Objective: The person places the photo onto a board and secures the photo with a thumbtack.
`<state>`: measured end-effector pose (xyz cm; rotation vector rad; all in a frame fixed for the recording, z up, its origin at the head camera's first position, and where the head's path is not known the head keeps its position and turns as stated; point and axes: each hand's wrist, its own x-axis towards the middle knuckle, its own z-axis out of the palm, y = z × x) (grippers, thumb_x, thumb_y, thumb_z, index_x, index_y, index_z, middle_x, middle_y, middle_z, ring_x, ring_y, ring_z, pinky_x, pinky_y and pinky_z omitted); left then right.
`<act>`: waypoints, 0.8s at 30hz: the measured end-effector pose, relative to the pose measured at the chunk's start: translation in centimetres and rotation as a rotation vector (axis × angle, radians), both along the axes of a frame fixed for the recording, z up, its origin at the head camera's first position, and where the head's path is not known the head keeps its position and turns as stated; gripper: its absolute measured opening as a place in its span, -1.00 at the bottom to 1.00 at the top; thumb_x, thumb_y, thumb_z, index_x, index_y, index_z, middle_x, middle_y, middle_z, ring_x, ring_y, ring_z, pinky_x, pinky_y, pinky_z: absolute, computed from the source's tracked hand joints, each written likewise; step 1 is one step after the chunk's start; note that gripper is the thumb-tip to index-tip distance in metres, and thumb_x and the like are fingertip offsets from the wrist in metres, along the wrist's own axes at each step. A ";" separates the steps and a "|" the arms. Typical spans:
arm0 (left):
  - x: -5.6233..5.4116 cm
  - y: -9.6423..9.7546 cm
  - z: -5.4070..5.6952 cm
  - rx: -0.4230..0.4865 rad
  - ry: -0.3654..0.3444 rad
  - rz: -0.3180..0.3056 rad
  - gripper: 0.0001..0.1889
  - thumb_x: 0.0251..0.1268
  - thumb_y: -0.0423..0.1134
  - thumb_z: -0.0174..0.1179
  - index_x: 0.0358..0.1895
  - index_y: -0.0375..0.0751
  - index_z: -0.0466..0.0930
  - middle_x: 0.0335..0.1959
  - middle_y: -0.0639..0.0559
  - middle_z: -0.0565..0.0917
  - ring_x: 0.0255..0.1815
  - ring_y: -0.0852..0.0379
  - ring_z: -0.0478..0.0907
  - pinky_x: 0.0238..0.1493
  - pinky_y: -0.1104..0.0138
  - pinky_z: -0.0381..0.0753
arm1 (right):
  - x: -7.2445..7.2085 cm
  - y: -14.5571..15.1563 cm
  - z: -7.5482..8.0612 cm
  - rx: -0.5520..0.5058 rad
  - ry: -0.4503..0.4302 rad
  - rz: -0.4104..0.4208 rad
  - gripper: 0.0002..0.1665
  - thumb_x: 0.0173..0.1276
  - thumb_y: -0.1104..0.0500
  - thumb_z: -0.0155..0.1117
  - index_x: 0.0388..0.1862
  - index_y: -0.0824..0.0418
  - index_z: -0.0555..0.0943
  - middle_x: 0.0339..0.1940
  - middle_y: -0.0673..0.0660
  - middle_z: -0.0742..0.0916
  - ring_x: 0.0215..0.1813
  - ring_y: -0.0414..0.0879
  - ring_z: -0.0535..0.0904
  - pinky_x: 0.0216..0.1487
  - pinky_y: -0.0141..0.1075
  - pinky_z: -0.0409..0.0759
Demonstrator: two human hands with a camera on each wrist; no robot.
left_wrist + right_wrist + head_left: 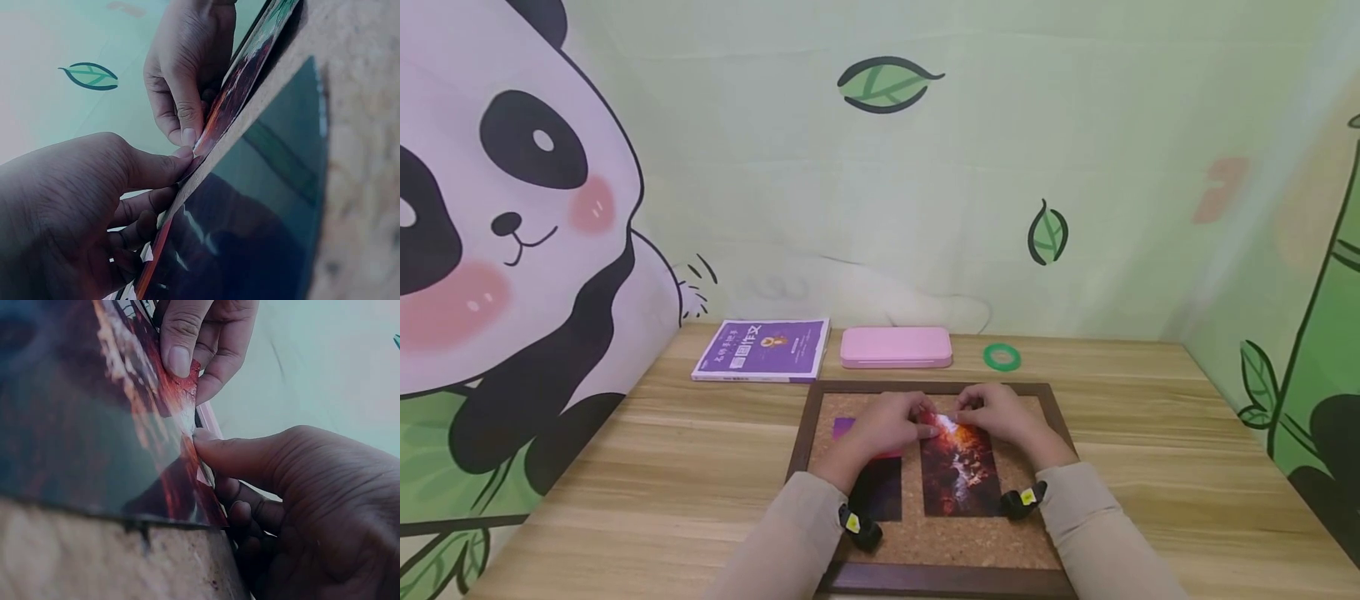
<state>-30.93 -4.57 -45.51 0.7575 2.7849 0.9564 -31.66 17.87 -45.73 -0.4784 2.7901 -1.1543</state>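
A glossy fiery red-and-orange picture (pixel 958 471) lies over the right half of a wood-framed cork board (pixel 940 546). At its upper left corner, my left hand (pixel 883 421) pinches the sheet between thumb and fingers. My right hand (pixel 1000 412) pinches the same top edge a little further right, its thumb on the printed face in the right wrist view. There the sheet (pixel 144 425) bends up from the cork. A second picture (pixel 883 492), purple above and dark below, lies on the board's left half, partly covered by my left hand and wrist.
Behind the board, a purple book (pixel 760 350), a pink pencil case (pixel 895 346) and a green roll of tape (pixel 1002 357) lie along the back of the wooden table (pixel 700 467). A printed cloth wall (pixel 790 167) rises behind them.
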 end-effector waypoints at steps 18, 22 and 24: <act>-0.1 -0.1 -0.2 -0.004 -0.014 -0.011 -0.78 0.33 -0.10 0.35 -0.02 -0.02 0.68 -0.30 0.19 0.65 -0.27 0.20 0.56 -0.03 0.20 0.56 | 0.0 0.0 -0.3 -0.017 -0.041 -0.003 -0.91 0.36 0.16 0.37 -0.25 0.16 0.73 -0.33 0.02 0.68 -0.23 -0.08 0.52 -0.16 -0.20 0.48; -0.2 -0.1 -0.1 -0.006 -0.004 -0.014 -0.77 0.33 -0.09 0.35 -0.02 -0.03 0.69 -0.30 0.19 0.66 -0.27 0.21 0.56 -0.02 0.20 0.56 | 0.0 0.0 -0.2 -0.026 -0.040 -0.009 -0.92 0.36 0.16 0.37 -0.25 0.14 0.73 -0.33 0.02 0.69 -0.22 -0.08 0.53 -0.14 -0.20 0.48; -0.2 -0.1 0.0 -0.008 -0.004 -0.012 -0.77 0.33 -0.10 0.35 -0.02 -0.04 0.69 -0.30 0.19 0.66 -0.27 0.21 0.56 -0.03 0.21 0.56 | -0.1 0.0 -0.2 -0.026 -0.032 0.005 -0.91 0.36 0.16 0.37 -0.25 0.15 0.73 -0.34 0.02 0.69 -0.23 -0.08 0.53 -0.15 -0.20 0.48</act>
